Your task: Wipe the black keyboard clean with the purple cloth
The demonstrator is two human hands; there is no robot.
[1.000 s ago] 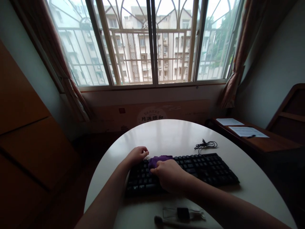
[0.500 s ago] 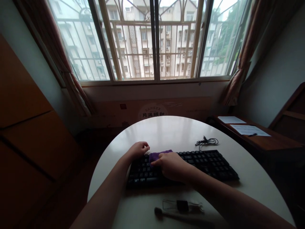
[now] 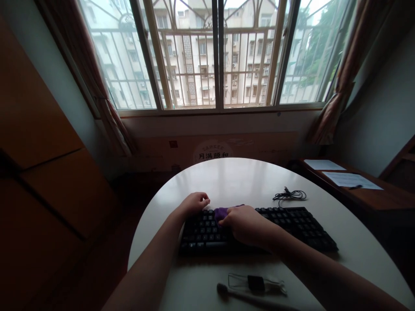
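Note:
A black keyboard (image 3: 201,235) lies across the round white table, its coiled cable (image 3: 292,195) behind its right part. My right hand (image 3: 246,222) presses a purple cloth (image 3: 222,213) onto the keys left of the middle, its fingers closed around it. At the keyboard's back left corner rests my left hand (image 3: 194,203), fingers curled over the edge; their undersides are hidden. In front of the keyboard lie a toothbrush-like brush (image 3: 223,290) and a wire tool with a black middle (image 3: 256,284), which looks like a keycap puller.
The white table's (image 3: 214,179) rounded far edge faces a window. On the right stands a brown side table (image 3: 366,198) with papers (image 3: 352,180) and a pen (image 3: 355,187). An orange-brown cabinet (image 3: 48,185) is at the left.
The whole view has shifted, so everything appears farther right. The cloth looks more bunched under my right hand, with less of it showing. My left hand keeps its place at the keyboard corner.

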